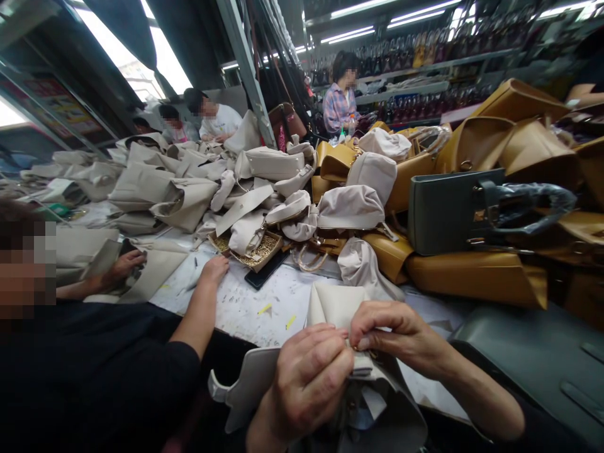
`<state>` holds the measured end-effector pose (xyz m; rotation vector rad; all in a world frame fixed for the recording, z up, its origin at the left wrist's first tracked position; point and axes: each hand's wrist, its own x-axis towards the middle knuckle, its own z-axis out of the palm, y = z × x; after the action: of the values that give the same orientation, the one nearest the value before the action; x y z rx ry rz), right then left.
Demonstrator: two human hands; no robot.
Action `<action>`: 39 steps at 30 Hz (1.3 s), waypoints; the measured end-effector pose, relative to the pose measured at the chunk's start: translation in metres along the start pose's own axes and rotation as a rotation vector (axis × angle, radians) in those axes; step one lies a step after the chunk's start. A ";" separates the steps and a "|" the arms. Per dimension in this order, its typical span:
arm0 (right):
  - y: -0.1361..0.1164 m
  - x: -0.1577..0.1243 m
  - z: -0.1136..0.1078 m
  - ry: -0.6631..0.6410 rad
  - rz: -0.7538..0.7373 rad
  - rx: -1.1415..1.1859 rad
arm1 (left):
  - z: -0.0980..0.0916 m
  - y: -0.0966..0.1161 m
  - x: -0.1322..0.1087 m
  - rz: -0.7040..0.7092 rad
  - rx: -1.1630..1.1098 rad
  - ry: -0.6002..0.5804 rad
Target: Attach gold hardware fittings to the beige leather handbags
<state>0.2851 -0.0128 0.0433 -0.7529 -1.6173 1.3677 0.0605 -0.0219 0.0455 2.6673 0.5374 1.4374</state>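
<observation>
An unfinished cream leather handbag (337,299) is in front of me at the table's edge, its dark inside facing me. My left hand (311,374) is closed around its upper edge, fingers curled and pressed together. Opposite it, my right hand (396,327) pinches at the same edge with thumb and forefinger. A tiny brass-coloured spot shows at those fingertips; what it is, I cannot make out. A cream flap with a strap end (250,384) sticks out to the left below my left hand. Fingers partly hide the edge being held.
A shallow box of small brass-coloured parts (257,251) and a black phone (267,270) lie ahead. Cream bag pieces (184,195) are heaped beyond. Mustard bags (476,277) and a dark green handbag (453,211) are piled right. A co-worker's arm (201,308) reaches in from the left.
</observation>
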 end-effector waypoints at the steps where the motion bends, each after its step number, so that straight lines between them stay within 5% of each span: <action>1: -0.001 0.000 0.000 -0.006 -0.006 -0.020 | 0.000 0.000 0.000 -0.006 -0.008 0.002; 21: -0.029 0.016 -0.008 -0.274 -0.270 -0.654 | -0.003 0.000 0.002 -0.017 -0.032 0.040; 27: -0.017 0.030 -0.003 -0.354 -0.282 -0.538 | -0.001 -0.001 -0.001 -0.043 -0.031 0.048; 33: -0.022 0.030 -0.014 -0.237 -0.245 -0.454 | -0.002 -0.007 -0.003 -0.075 -0.080 0.053; 39: -0.021 0.024 -0.022 -0.298 -0.266 -0.373 | -0.003 -0.008 0.000 -0.076 -0.057 0.061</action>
<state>0.2958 0.0136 0.0700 -0.5330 -2.1612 1.0340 0.0559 -0.0149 0.0454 2.5383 0.5873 1.4936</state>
